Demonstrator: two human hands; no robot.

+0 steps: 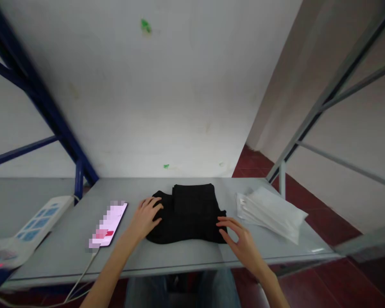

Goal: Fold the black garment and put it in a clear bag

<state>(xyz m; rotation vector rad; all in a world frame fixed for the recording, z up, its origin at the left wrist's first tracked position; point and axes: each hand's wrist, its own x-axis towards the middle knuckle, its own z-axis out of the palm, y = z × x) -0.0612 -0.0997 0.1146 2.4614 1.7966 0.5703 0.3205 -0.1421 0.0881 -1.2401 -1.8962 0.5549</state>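
Grey worktop against white wall. Folded black cloth between left hand and right hand. Left: fingers loosely spread, resting on cloth's left end, nothing gripped. Right: thumb and fingers parted, tips touching cloth's right edge, no closed grip. Translucent plastic bags stacked right of right hand; count and contents unclear. Phone left of left hand, screen partly pixelated. Cloth's folds too dark to read; forearms cut off at bottom.
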